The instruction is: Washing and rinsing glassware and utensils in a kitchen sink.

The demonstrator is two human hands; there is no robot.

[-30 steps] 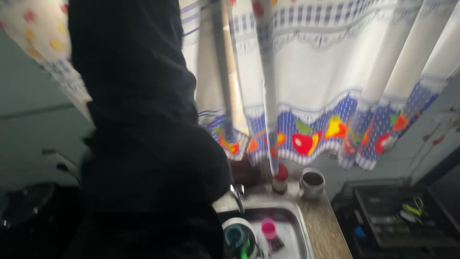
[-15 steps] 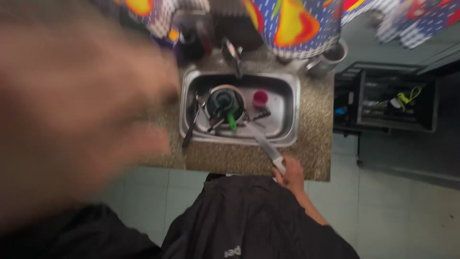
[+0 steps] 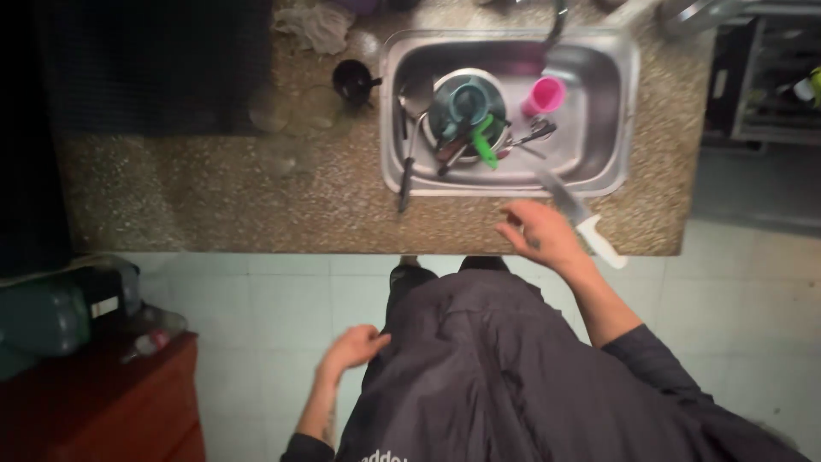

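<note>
I look straight down at a speckled stone counter (image 3: 214,197) with a steel sink (image 3: 611,111). My right hand (image 3: 540,235) hovers at the counter's front edge, fingers spread, holding nothing. Just to its right lies a knife (image 3: 583,224) with a white handle, its blade reaching the sink rim. My left hand (image 3: 352,346) hangs loosely beside my dark jacket, over the tiled floor, and holds nothing. In the sink stand a steel pot (image 3: 445,94) with a teal cup (image 3: 469,103), a green-handled utensil (image 3: 485,144), a pink cup (image 3: 544,94) and several spoons.
A black mug (image 3: 355,81), clear glasses (image 3: 286,111) and a crumpled cloth (image 3: 321,24) sit on the counter left of the sink. A green container (image 3: 43,318) rests on a red-brown cabinet (image 3: 103,406) at lower left. Dark shelving (image 3: 770,85) stands on the right.
The view has swung from the curtain down to the counter. A blurred shape that filled the left half has gone. My right hand has come off the knife handle, just to its left.
</note>
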